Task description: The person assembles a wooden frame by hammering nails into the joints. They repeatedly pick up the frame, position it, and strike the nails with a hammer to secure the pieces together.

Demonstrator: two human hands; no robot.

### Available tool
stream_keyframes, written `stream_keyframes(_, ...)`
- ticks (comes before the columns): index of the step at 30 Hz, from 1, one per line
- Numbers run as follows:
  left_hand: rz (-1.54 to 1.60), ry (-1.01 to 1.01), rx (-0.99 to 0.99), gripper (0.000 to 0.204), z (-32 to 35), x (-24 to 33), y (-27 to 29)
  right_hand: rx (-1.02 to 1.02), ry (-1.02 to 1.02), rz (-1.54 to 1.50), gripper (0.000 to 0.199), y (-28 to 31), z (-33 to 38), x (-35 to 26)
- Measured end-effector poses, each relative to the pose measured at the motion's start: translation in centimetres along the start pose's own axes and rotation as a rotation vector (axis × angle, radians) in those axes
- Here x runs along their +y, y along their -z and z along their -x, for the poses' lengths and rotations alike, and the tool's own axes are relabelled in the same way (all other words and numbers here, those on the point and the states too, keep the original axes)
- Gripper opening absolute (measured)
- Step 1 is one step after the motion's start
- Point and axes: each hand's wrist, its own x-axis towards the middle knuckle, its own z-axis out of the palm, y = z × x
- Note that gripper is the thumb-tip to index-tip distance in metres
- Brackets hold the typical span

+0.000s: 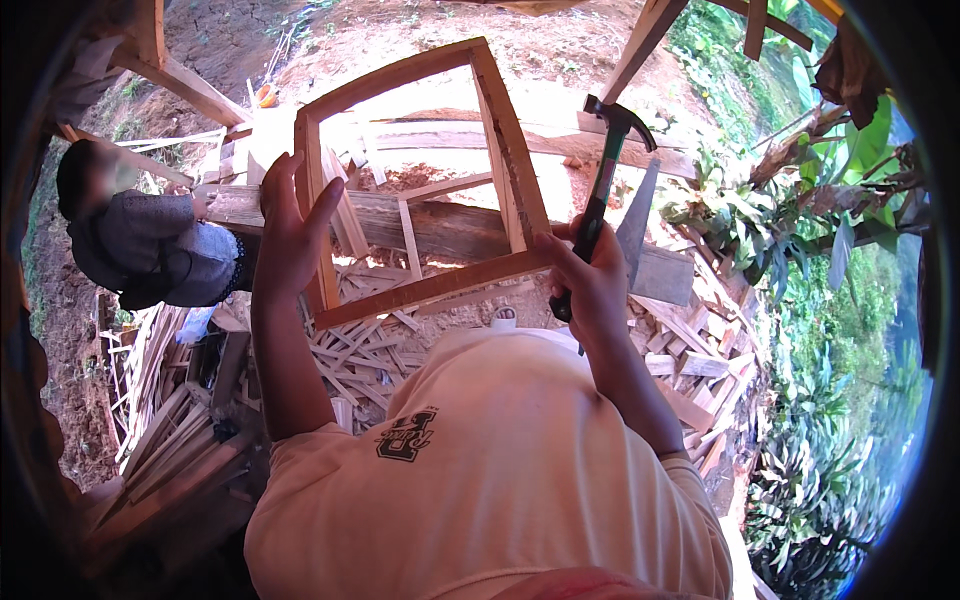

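Note:
A square wooden frame of reddish-brown slats is held up in front of me, tilted. My left hand grips its left side, fingers wrapped around the slat. My right hand is at the frame's lower right corner, and it holds a claw hammer with a green and black handle, head pointing up. The hammer head stands clear of the frame, to its right.
Below lie heaps of wood offcuts and slats and thick planks on bare earth. A person in a grey top crouches at the left. Green plants fill the right side. Timber posts rise at the top.

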Motion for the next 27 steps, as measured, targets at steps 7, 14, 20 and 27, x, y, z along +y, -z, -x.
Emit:
stream_keyframes(7,0.214,-0.102,-0.594,0.116,7.6,13.3,-3.6,-0.022,-0.045,0.021,0.039,-1.4,0.9,1.1)
stream_keyframes(14,0.281,-0.203,-0.493,0.107,7.2,12.6,-7.1,-0.136,-0.068,-0.069,0.021,1.9,0.1,-0.3)
stream_keyframes(20,0.109,-0.132,-0.557,0.111,7.7,13.1,-6.2,-0.458,-0.552,0.008,0.019,10.7,1.3,-4.1)
stream_keyframes(27,0.064,-0.057,-0.540,0.112,8.7,13.8,-6.4,-0.466,-0.528,-0.005,0.020,10.7,1.0,-4.7)
